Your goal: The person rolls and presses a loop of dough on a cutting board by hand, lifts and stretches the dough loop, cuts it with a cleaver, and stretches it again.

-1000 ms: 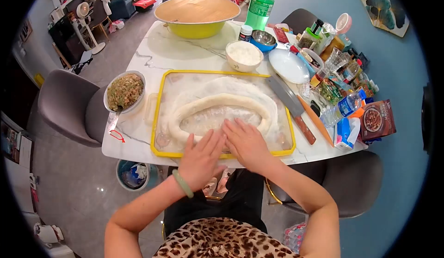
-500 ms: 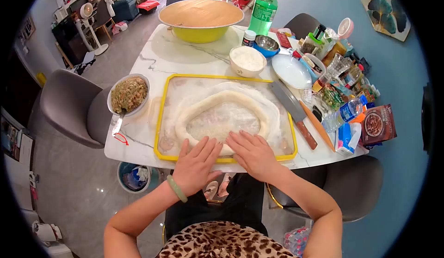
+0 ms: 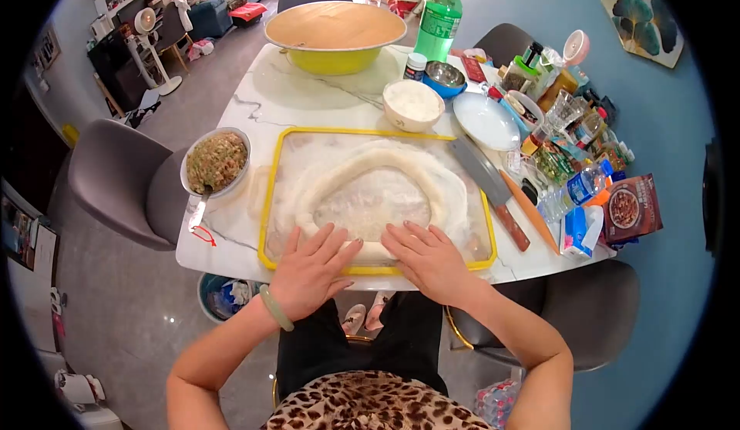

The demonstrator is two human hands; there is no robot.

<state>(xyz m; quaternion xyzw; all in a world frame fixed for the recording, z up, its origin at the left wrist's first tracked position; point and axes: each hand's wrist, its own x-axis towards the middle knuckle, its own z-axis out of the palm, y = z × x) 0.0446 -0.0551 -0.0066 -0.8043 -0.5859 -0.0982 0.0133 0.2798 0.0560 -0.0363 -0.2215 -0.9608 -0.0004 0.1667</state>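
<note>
A ring of pale dough (image 3: 324, 182) lies on a floured, yellow-rimmed board (image 3: 268, 199). Both hands rest flat on the near stretch of the ring. My left hand (image 3: 310, 264) presses its front left part, fingers spread, with a pale green bangle at the wrist. On the front right part lies my right hand (image 3: 428, 256), its fingers also stretched out. The dough shows between the two hands. Loose flour covers the board around and inside the ring.
Left of the board stands a bowl of minced filling (image 3: 217, 160) with a spoon. Behind it are a flour bowl (image 3: 413, 105) and a large covered yellow-green basin (image 3: 336, 60). A cleaver (image 3: 482, 172) and a rolling pin (image 3: 530, 210) lie right, beside bottles and a box (image 3: 632, 205).
My left hand has slid left along the dough, widening the gap between my hands. My right hand has shifted slightly. The ring's far side has become more peaked.
</note>
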